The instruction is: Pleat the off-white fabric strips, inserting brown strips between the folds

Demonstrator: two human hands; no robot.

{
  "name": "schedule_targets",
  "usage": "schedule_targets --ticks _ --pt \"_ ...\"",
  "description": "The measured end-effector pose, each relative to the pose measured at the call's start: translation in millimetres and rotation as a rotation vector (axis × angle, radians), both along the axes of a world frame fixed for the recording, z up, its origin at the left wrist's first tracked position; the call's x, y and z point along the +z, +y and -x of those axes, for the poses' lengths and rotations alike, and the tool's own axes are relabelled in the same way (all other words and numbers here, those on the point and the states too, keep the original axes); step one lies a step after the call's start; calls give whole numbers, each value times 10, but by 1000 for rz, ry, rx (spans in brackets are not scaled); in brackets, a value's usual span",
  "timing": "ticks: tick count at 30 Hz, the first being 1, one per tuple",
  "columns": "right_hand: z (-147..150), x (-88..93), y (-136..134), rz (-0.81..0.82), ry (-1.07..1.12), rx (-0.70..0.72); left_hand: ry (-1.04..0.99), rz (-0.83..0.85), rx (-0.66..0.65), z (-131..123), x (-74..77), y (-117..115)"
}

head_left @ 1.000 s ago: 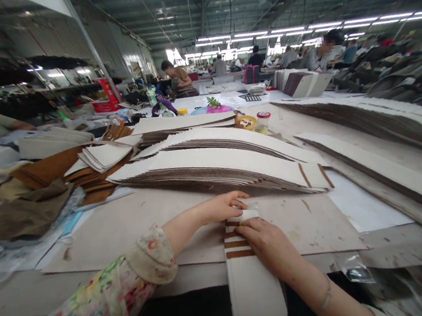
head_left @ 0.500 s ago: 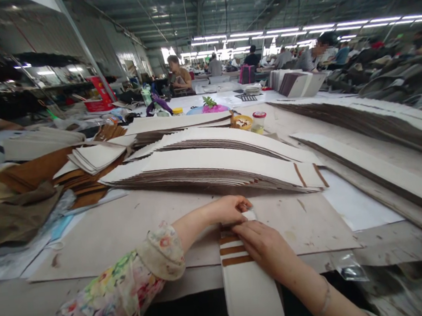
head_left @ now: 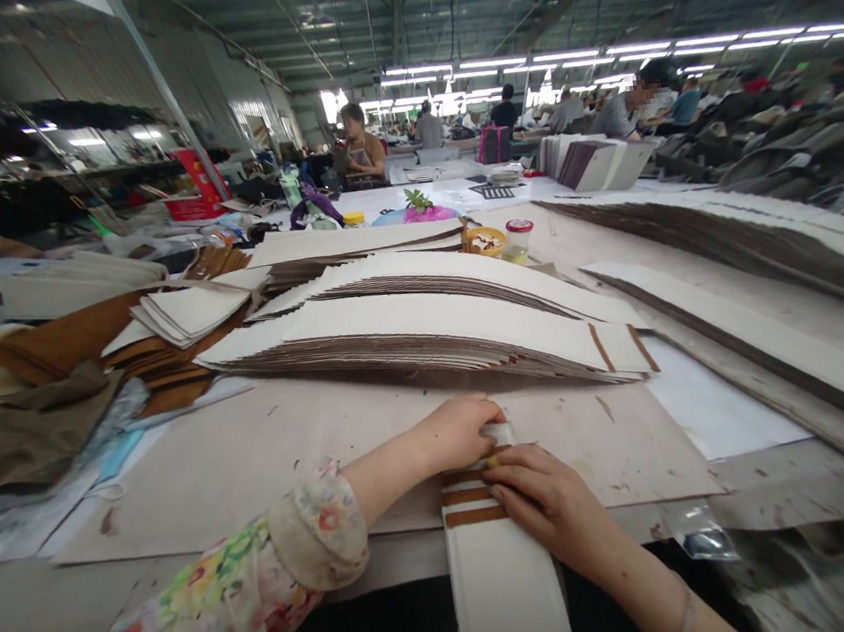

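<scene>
A long white strip with brown bands across its far part lies in front of me, its near end hanging over the table edge. My left hand is closed with curled fingers at the strip's far end, by a small pale, translucent piece. What its fingertips grip is hidden. My right hand rests along the strip's right side. Its fingers are pressed together by the far brown bands, with a small yellowish spot at the fingertips that I cannot make out.
Behind the hands lies a fanned stack of white strips, brown bands on its right end. Brown and white pieces pile up at left. A yellow tub and red-lidded jar stand farther back. More long strips lie right.
My right hand has shifted slightly right and its fingers have bunched near the far bands, uncovering more of them. My left hand has turned a little, fingers curled downward.
</scene>
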State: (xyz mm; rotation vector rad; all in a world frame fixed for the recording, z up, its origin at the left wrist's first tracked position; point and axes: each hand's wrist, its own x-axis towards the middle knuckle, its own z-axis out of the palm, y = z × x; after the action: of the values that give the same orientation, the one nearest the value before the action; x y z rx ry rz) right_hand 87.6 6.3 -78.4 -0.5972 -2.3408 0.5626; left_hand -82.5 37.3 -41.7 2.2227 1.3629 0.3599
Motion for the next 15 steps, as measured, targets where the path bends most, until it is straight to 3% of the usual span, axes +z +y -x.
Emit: schedule_targets --ticks 6,15 --pt "7 -20 7 6 6 2 134 -168 -21 -47 16 -85" --pt "13 -37 6 30 4 -2 94 -187 59 -48 -32 -152"
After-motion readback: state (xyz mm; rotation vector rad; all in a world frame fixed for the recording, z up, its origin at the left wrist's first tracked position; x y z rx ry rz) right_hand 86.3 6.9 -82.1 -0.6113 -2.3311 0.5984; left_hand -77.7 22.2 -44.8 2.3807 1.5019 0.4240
